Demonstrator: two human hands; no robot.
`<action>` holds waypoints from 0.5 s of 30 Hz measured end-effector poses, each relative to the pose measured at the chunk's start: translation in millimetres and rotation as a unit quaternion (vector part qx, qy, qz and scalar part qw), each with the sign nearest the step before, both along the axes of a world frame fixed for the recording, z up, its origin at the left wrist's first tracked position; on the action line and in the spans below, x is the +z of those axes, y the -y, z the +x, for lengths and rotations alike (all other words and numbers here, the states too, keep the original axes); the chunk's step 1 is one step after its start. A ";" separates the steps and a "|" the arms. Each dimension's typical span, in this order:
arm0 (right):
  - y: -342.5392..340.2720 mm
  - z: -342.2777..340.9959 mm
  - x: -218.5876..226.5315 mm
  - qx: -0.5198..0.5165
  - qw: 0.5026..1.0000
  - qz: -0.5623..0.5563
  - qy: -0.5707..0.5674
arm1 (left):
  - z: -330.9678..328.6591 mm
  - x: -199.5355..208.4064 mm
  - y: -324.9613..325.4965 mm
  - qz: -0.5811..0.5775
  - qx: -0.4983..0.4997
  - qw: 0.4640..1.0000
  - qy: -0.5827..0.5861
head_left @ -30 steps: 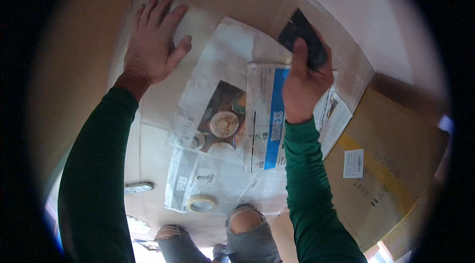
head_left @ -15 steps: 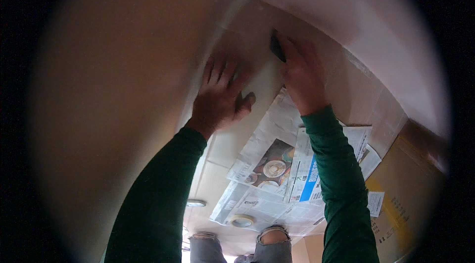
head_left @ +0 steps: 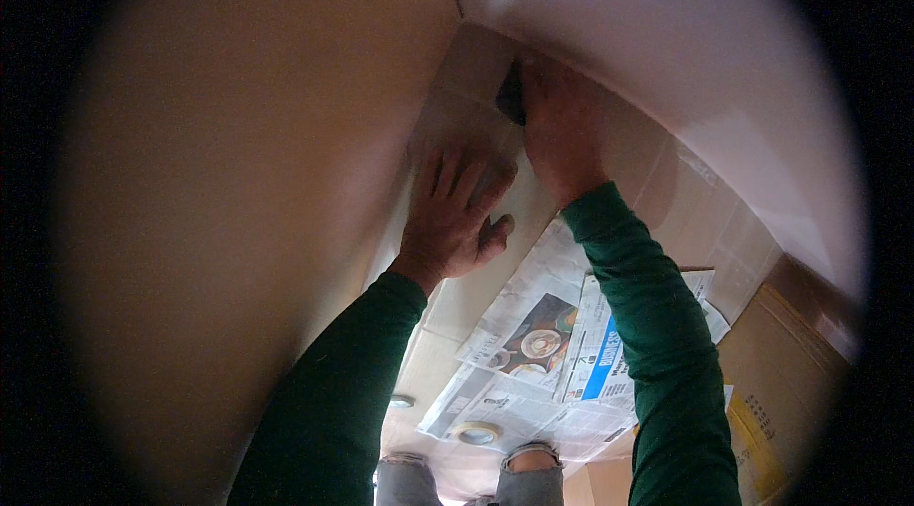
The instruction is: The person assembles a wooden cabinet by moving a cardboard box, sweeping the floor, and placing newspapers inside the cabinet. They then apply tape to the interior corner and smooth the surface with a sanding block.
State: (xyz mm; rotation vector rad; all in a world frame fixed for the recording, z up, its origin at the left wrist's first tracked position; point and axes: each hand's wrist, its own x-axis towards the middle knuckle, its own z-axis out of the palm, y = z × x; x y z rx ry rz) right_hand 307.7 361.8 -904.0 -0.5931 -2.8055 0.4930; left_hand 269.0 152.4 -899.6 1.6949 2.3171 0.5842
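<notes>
My left hand (head_left: 457,216) lies flat with fingers spread on the pale floor close to the tan wall (head_left: 238,201). My right hand (head_left: 562,130) is closed on a small dark tool (head_left: 511,95) and presses it into the corner where the floor meets the white wall (head_left: 666,39). Both arms wear dark green sleeves. Most of the tool is hidden by my fingers.
Sheets of newspaper (head_left: 533,344) cover the floor behind my hands. A roll of tape (head_left: 476,433) lies on them near my knees. A flattened brown cardboard box (head_left: 790,363) lies at the right.
My view has swung toward the wall corner. Both hands have moved forward off the newspaper, the right one carrying the dark tool to the corner.
</notes>
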 end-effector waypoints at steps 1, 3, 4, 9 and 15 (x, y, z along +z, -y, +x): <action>2.2 -1.0 -1.3 -0.006 1.000 -0.001 -0.001 | 0.9 -0.2 0.5 0.002 0.000 1.000 0.001; -1.4 -2.7 -3.5 0.000 1.000 -0.008 -0.016 | 0.8 0.3 0.7 0.000 0.000 1.000 -0.001; -3.1 -3.8 -4.6 0.002 1.000 -0.012 -0.024 | -0.1 0.5 0.0 -0.003 -0.001 1.000 -0.002; 7.5 -10.4 9.2 -0.007 0.998 0.029 0.049 | -1.0 -0.3 0.7 -0.004 -0.005 1.000 -0.009; 10.7 -10.4 14.1 -0.029 0.998 0.019 0.047 | -0.8 2.0 1.4 -0.002 -0.002 1.000 -0.011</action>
